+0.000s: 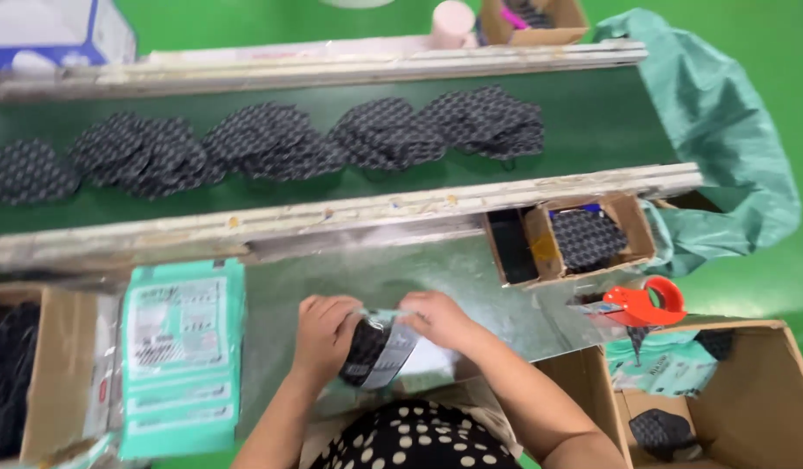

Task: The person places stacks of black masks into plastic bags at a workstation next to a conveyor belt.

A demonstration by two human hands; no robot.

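A dark patterned mask [364, 347] is gripped in the left hand [323, 328], partly inside a clear plastic sleeve [391, 347] pinched by the right hand [438, 318]. Both are held just above the metal tabletop [375, 274], close to the body. A stack of teal packets [182, 356] lies to the left. More masks [271, 143] are lined along the green conveyor belt [584, 122]. A red tape dispenser [645, 304] sits on a cardboard box [766, 391] at right.
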